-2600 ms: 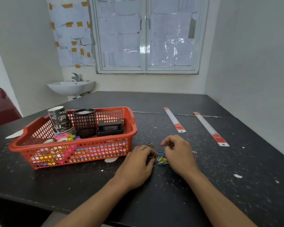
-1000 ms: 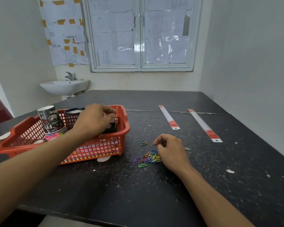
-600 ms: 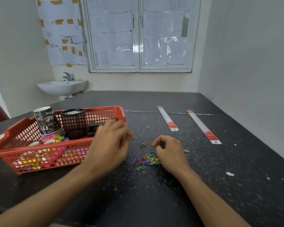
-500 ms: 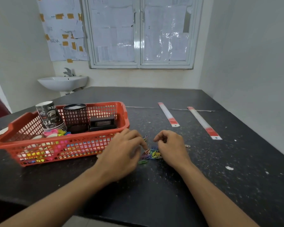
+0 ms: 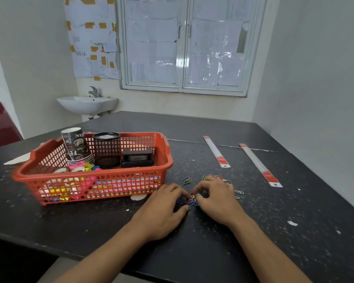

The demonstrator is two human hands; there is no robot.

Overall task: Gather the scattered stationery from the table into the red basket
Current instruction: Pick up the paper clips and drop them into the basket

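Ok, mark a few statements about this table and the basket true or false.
1. The left hand and the right hand are both down on the paper clips, fingers curled. True.
2. The two rulers lie in the red basket. False: they lie on the table, to the basket's right.
3. A stack of paper cups stands in the basket. True.
4. The black mesh pen holder stands on the table outside the basket. False: it stands in the basket, beside the cups.
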